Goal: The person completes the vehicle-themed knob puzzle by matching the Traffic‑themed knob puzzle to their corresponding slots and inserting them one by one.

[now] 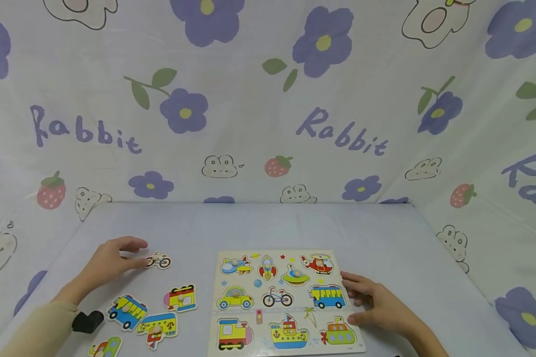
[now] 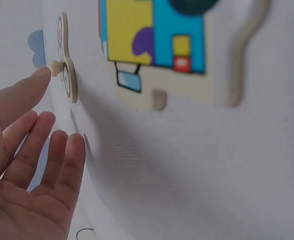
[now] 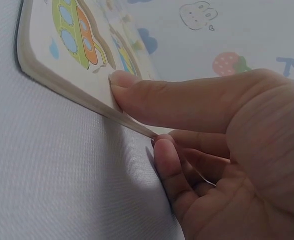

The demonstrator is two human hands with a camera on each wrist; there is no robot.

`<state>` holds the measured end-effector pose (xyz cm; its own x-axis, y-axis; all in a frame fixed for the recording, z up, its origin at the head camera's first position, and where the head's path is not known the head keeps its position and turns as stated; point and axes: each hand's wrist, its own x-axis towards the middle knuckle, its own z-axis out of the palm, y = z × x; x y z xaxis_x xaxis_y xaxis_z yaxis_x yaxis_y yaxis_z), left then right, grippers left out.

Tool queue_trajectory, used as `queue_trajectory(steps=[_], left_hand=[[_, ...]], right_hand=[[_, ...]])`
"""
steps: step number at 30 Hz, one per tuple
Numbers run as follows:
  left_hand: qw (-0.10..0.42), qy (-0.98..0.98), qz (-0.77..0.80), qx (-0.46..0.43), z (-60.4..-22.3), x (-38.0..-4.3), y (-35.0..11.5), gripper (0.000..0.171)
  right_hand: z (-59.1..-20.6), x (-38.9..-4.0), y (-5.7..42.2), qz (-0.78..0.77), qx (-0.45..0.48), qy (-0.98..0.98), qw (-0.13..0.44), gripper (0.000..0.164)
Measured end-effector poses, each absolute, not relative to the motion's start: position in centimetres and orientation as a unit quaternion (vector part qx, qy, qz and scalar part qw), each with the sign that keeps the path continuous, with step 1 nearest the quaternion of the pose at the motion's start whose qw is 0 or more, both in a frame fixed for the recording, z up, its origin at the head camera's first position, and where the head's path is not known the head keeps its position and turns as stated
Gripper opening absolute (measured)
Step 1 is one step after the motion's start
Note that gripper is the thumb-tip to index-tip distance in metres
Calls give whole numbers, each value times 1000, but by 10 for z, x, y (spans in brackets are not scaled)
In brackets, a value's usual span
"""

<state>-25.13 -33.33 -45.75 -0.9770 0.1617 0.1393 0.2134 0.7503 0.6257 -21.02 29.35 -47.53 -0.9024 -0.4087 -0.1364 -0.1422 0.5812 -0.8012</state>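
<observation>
While the right hand (image 1: 379, 306) pinches the cream rectangular wooden puzzle board (image 1: 261, 343) by its edge, the left hand (image 1: 108, 264) sits loosely spread beside the small flat wooden bicycle piece (image 1: 162, 261) on the pale tabletop (image 1: 268, 225). Looks light and stiff, so I'd pinch its pale knob (image 2: 57, 68).

Room to pass lies between bicycle piece (image 1: 162, 261) and puzzle board (image 1: 274, 312); nearer, the train piece (image 1: 186, 301) narrows it.
</observation>
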Motion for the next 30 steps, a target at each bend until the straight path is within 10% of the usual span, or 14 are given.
queue_trajectory(steps=[30], left_hand=[[-32, -900, -419, -111, -468, -268, -323, 23]], right_hand=[[-471, -211, 292, -454, -156, 862, 163, 87]])
